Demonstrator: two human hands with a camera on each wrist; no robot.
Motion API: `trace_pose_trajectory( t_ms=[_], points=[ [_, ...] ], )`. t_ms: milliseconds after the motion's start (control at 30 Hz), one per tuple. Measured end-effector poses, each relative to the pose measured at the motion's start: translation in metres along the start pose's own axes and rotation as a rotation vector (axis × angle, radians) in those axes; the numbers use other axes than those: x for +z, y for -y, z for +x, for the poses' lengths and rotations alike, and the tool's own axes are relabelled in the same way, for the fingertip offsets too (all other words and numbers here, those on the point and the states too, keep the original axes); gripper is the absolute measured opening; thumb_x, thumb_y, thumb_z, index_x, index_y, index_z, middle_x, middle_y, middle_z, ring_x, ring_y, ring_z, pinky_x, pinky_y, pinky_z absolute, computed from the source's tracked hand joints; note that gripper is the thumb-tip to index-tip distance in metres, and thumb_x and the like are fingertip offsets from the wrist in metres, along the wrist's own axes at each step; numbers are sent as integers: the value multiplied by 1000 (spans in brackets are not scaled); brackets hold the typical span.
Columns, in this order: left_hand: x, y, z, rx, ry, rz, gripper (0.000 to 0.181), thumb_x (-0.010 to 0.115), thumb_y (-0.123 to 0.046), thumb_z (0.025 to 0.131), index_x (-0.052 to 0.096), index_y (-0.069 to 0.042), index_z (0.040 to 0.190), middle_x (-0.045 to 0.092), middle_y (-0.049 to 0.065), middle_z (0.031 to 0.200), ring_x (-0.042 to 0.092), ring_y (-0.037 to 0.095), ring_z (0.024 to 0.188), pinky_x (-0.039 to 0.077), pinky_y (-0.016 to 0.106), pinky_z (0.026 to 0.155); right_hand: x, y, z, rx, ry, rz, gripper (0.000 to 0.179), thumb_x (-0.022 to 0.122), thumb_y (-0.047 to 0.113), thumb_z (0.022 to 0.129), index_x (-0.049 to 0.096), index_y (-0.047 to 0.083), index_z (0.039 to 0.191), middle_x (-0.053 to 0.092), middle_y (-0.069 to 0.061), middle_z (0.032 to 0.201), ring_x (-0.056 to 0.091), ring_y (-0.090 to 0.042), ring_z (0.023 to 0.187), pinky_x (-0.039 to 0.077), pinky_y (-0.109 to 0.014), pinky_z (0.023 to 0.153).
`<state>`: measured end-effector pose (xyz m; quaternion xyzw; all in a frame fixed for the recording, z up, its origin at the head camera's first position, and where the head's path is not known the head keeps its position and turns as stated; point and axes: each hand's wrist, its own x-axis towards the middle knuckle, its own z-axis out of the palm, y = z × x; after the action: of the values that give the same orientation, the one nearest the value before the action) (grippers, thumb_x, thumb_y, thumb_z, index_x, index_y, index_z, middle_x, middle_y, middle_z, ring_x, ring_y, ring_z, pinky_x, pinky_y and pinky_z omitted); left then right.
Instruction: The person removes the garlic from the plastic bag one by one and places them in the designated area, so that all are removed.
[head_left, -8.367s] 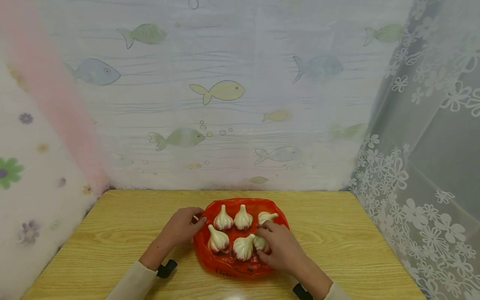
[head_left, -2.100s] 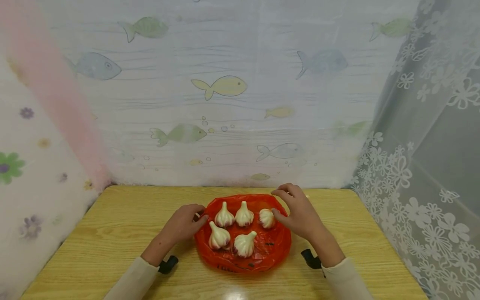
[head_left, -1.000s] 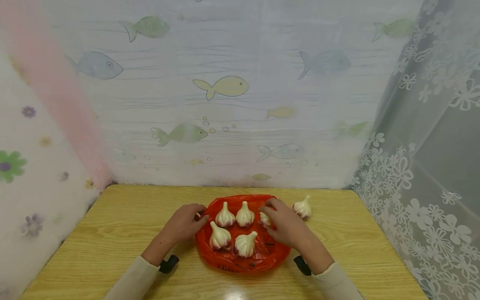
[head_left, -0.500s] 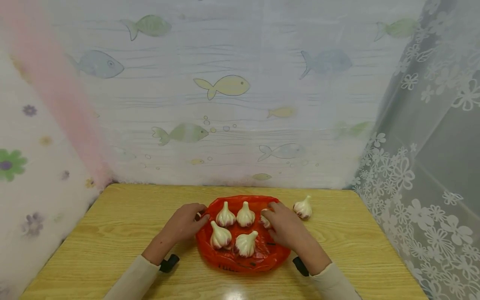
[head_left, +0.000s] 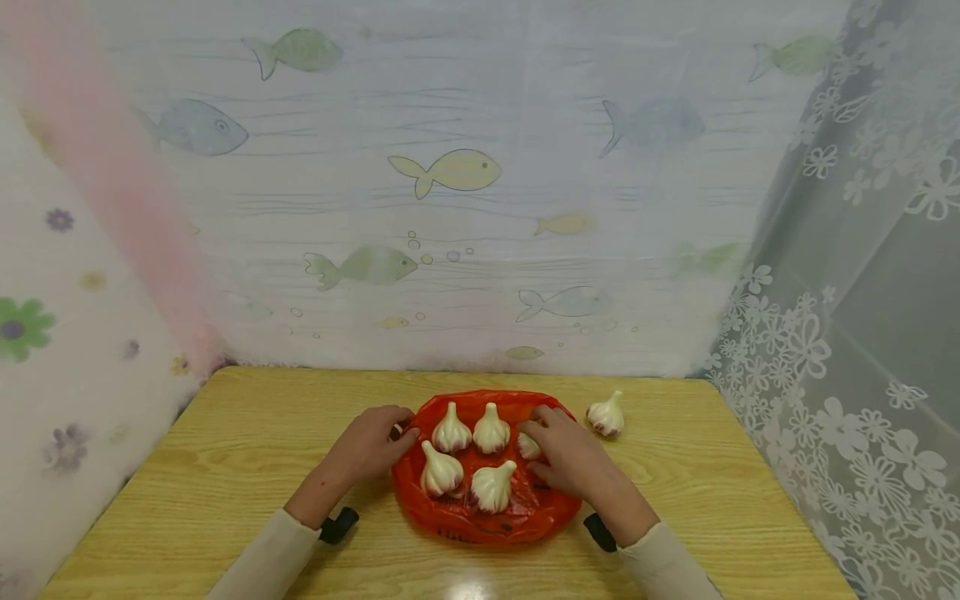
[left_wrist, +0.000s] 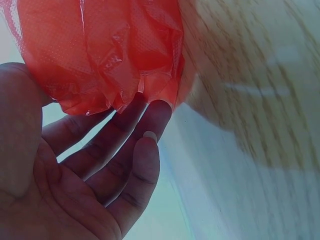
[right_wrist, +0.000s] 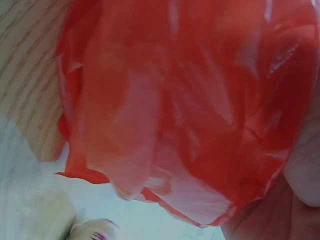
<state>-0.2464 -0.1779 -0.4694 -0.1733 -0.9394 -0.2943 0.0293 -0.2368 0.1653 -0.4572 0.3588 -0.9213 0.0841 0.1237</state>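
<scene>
Bulb [head_left: 528, 446] sits inside R end of red bag [head_left: 491, 533], partly hid by R hand [head_left: 573, 454], fingers bent round far side, thumb on near side. L hand [head_left: 372, 442] clamps bag rim at L end, thumb inside, fingers outside; hands apart, bag btwn them. Vs. first frame: 5 bulbs in bag now, not 6; loose bulb [head_left: 606, 415] now on table [head_left: 285, 450], just R of R hand. R hand's now on the bulb, not at the bag's far R rim as approx. 2 s ago; L hand's same spot. Four other bulbs [head_left: 452, 429] fill bag's L & mid; red floor shows in front R corner. Table's far edge is near behind bag; bare wood runs wide L & R. Dark print on bag's front: too small to read.
</scene>
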Motion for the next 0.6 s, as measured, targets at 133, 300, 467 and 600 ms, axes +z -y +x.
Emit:
trace_pose_trajectory(
  t_ms=[133, 300, 467, 600],
  points=[
    [-1, -1, -1, -4, 3, -2, 10, 71, -21, 102, 77, -16, 108, 73, -6, 99, 66, 9, 83, 56, 29, 70, 3, -1, 0, -12, -1, 18, 51, 93, 15, 82, 72, 8, 127, 62, -9, 117, 63, -23, 100, 58, -40, 85],
    [-2, -2, -1, -14, 7, -9, 11, 71, -20, 102, 77, -15, 109, 73, -6, 99, 65, 8, 83, 56, 28, 70, 4, -2, 1, -9, 9, 51, 50, 92, 12, 82, 71, 7, 128, 62, -8, 116, 63, -21, 96, 58, -39, 85],
    [-2, -3, -1, -16, 7, -12, 9, 71, -20, 102, 77, -16, 107, 73, -6, 99, 66, 9, 84, 57, 29, 71, 4, -3, 2, -15, 30, 79, 49, 91, 9, 83, 70, 6, 128, 63, -7, 118, 65, -20, 98, 58, -39, 89],
    [-2, -3, -1, -14, 7, -11, 8, 70, -20, 102, 77, -16, 106, 73, -6, 98, 66, 10, 84, 57, 29, 71, 5, -3, 2, -27, 30, 87, 48, 90, 8, 83, 70, 6, 127, 63, -6, 117, 65, -20, 99, 59, -39, 90]
  ],
)
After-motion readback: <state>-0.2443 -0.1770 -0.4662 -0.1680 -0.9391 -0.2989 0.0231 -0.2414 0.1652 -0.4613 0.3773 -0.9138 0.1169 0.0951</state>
